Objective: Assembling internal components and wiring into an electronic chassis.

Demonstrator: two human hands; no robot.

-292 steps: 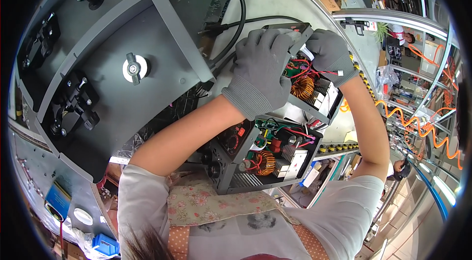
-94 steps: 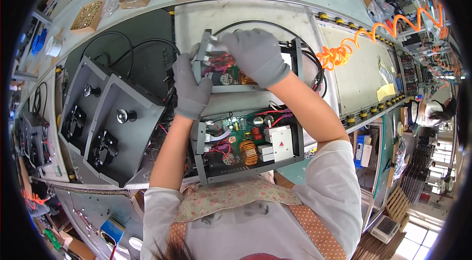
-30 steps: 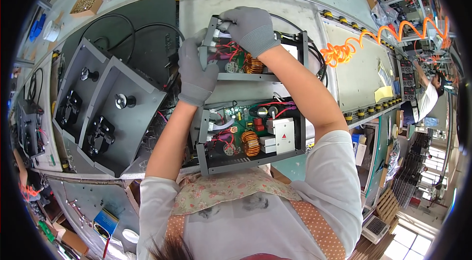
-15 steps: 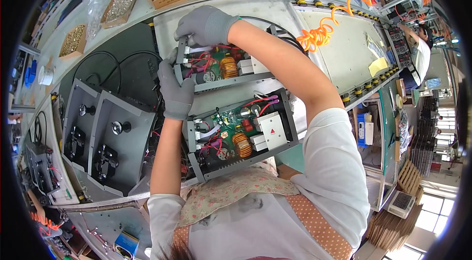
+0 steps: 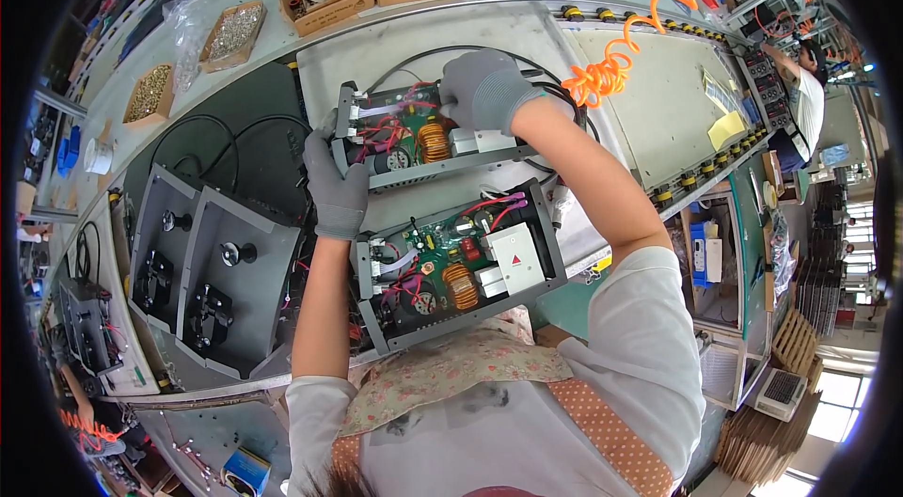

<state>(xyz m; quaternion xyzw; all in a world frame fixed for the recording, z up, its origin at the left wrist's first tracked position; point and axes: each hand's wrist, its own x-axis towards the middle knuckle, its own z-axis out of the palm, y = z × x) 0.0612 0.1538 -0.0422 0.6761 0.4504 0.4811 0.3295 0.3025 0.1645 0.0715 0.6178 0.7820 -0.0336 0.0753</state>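
One far dark grey metal box (image 5: 456, 168), open on top

The far box sits near the middle of the long table with an off-white and dark green top (image 5: 517, 25), set back from its near edge. A fat copper-coloured ring coil (image 5: 434, 142) and thin red wires (image 5: 381, 132) are inside.

The left hand in a grey knit glove (image 5: 337, 191) is at the left end of the far box, with its thumb by the front corner. Its grip touches that end, but you cannot tell how tight it is. The right hand in a grey knit glove (image 5: 484, 91) is over the right part of the far box. Its fingers are bent, and you cannot tell if its grip has anything in it.

A near dark grey metal box (image 5: 470, 315), also open, is at the near edge of the table, just by the flowery apron (image 5: 451, 370). It is turned a little, so its right end is farther from that edge.

Two bent dark grey metal covers (image 5: 259, 285) lie side by side on the left, by the near edge. A curly orange hose (image 5: 599, 83) is past the right end of the far box, closer to the table's far edge.
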